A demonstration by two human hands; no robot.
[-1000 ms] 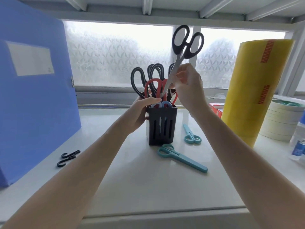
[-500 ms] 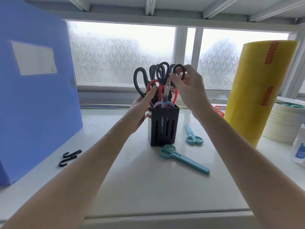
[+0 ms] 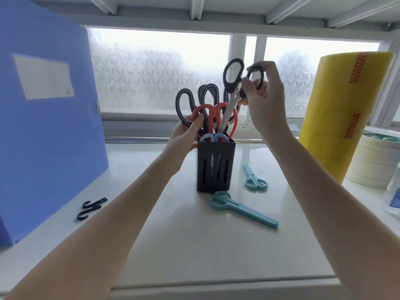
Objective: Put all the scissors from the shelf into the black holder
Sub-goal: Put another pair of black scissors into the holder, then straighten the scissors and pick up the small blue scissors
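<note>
The black holder (image 3: 215, 167) stands in the middle of the white shelf (image 3: 194, 245), with several black, red and blue scissors in it. My right hand (image 3: 263, 100) grips the handles of black-handled scissors (image 3: 232, 76), whose blade slants down into the holder. My left hand (image 3: 186, 135) presses against the holder's left side and the handles there, its thumb on a red handle (image 3: 200, 113). Two teal scissors lie on the shelf: a long pair (image 3: 242, 208) in front of the holder and a small pair (image 3: 254, 180) to its right.
A tall blue file box (image 3: 47, 126) stands at the left, with two black hooks (image 3: 91, 207) beside it. A big yellow tape roll (image 3: 344, 113), a stack of cream tape rolls (image 3: 374, 161) and a bottle (image 3: 395, 195) fill the right. A frosted window is behind.
The black-handled scissors went down into the holder half a second ago and now stand higher again, tilted right, with my right hand still on their handles. My left hand stays at the holder.
</note>
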